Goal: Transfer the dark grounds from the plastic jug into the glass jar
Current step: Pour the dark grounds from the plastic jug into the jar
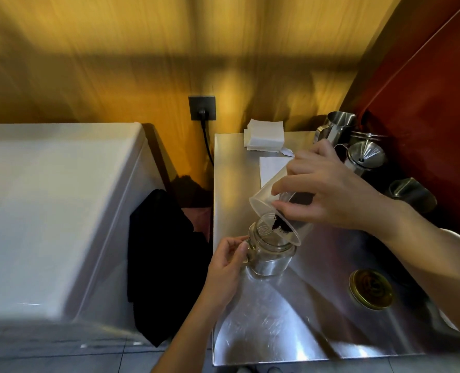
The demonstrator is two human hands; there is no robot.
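Right hand [328, 192] tips plastic jug [270, 208] over glass jar [270, 254]

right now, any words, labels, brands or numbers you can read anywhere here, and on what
No text can be read in this view.
Glass jar: embossed mark on its shoulder, too blurred to read.
Gold lid: dark pattern on top, no legible letters.
Plastic jug: no markings visible.
Paper stack: blank.
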